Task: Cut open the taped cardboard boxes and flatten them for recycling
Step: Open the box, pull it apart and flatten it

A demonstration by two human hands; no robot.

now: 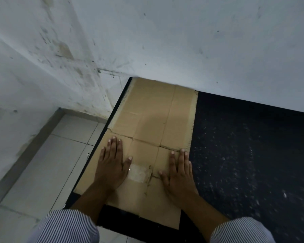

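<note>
Head view: one flattened box, two flat hands pressing.

Matt brown cardboard with glossy clear tape on speckled black mat.

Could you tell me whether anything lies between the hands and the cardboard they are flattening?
Nothing visible does: the left hand and the right hand both press flat directly on the cardboard, which lies on the black surface.
</note>
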